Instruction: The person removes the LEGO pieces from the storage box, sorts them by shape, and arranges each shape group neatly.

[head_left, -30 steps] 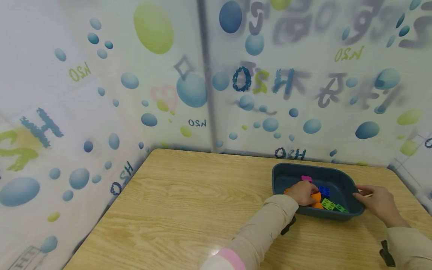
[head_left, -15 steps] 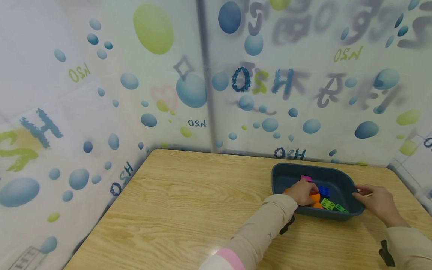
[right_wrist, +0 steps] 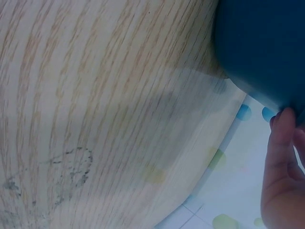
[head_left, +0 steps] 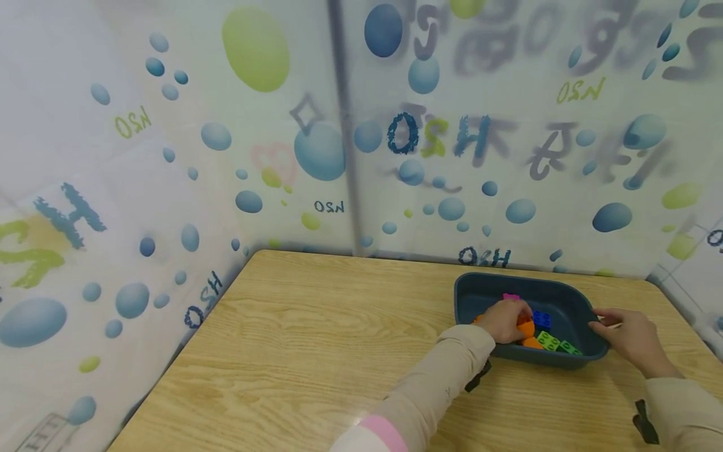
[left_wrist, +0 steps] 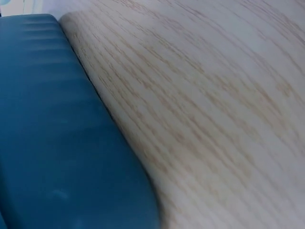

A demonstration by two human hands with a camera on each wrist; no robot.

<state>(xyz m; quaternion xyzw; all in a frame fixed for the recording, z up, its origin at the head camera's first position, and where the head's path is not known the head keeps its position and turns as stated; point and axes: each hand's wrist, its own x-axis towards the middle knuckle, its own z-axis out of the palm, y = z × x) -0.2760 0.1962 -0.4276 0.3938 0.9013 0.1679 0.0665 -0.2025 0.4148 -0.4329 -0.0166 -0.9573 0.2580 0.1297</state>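
Observation:
A dark blue plastic bin [head_left: 576, 307] stands on the table at the right, holding several toy bricks. My left hand [head_left: 504, 321] reaches down into it, and its thumb and fingers pinch an orange brick [head_left: 526, 329]. Just below that lies another orange brick [head_left: 532, 343]. A blue brick [head_left: 542, 320], a light green brick [head_left: 548, 341] and a green brick [head_left: 568, 348] lie to the right, with a pink brick [head_left: 511, 297] behind the hand. At the bin's right end, my right hand [head_left: 632, 339] pinches the rim. The left wrist view shows only the bin's outer wall [left_wrist: 62, 133] and table.
The wood-grain table [head_left: 316, 339] extends to the left of the bin. Behind it hangs a pale wall covering [head_left: 395, 188] printed with blue and green bubbles, close to the bin's far side.
The orange brick in my left hand has turned or shifted slightly between the fingers. My right hand keeps its hold on the rim, and the bin stays in place.

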